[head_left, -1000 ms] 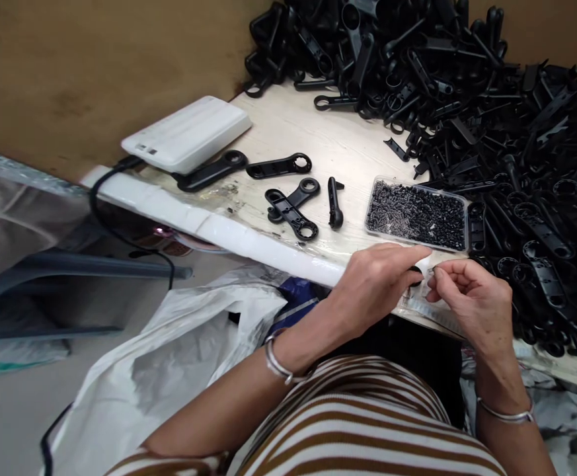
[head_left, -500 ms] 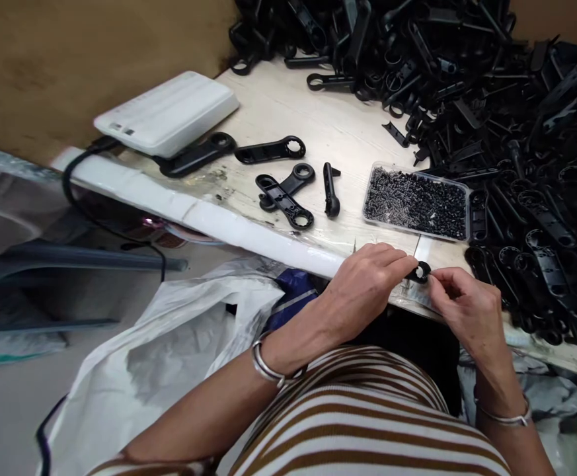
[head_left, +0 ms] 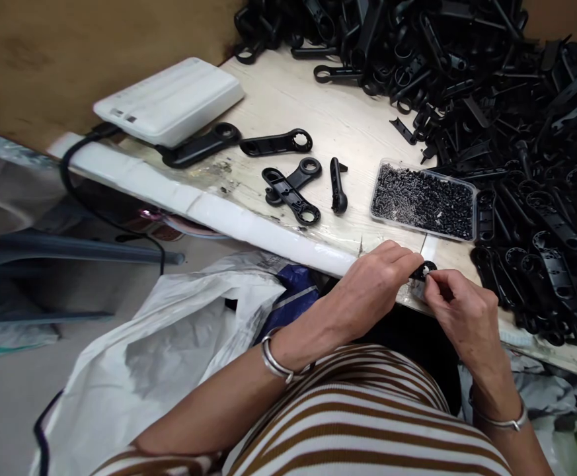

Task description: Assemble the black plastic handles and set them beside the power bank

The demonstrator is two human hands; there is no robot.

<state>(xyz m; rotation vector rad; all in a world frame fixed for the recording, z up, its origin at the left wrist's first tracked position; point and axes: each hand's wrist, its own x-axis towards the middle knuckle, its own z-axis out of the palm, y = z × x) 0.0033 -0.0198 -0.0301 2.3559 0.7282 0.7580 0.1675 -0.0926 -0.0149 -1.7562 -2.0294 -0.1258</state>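
My left hand (head_left: 375,284) is closed around a black plastic part with a ring-shaped end (head_left: 424,270); only the ring shows past my fingers. At the near side of that ring, the thumb and forefinger of my right hand (head_left: 464,311) are pinched together. Whatever lies between those fingertips is hidden or too small to name. Just beyond both hands, a clear plastic box (head_left: 475,215) holds many tiny dark pieces. To its left lie several loose black ring-ended parts, among them a crossed pair (head_left: 295,192) and one standing narrow on its edge (head_left: 338,185).
A large heap of black plastic parts (head_left: 466,86) covers the back and right of the table (head_left: 352,112). A white box-shaped device (head_left: 169,99) with a black cable (head_left: 70,178) stands at the left. White sacks (head_left: 169,337) hang below the front edge.
The view has shifted slightly, so the table things appear a little further right. My right fingertips have moved a little left over the ring of the part.
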